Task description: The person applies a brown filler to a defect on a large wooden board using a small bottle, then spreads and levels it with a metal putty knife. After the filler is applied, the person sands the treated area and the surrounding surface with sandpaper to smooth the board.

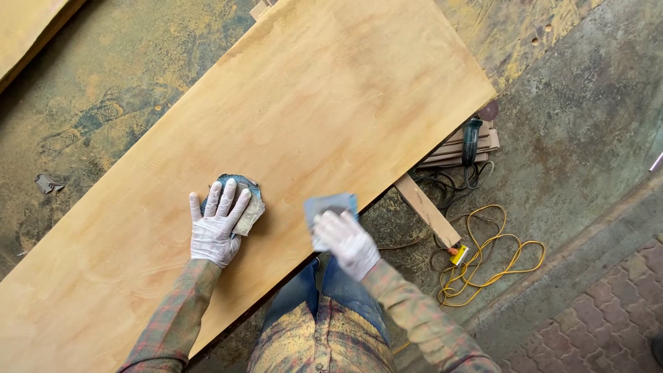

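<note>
A large pale wooden board point(311, 103) lies slantwise across the view. My left hand point(215, 224), in a white glove, presses flat on a worn blue-grey sanding pad point(250, 202) on the board, fingers spread. Closer to the board's near edge, my right hand point(347, 242), also gloved, holds a folded blue-grey sheet of sandpaper point(330, 206) against the wood; the hand is blurred. Both sleeves are plaid.
A dusty concrete floor point(580, 131) surrounds the board. A dark power tool point(472, 138) rests on stacked wood strips at right, with a black cable and a yellow coiled cord point(494, 259) below. A wooden batten point(425, 207) sticks out under the board. Brick paving point(608, 311) lies at the lower right.
</note>
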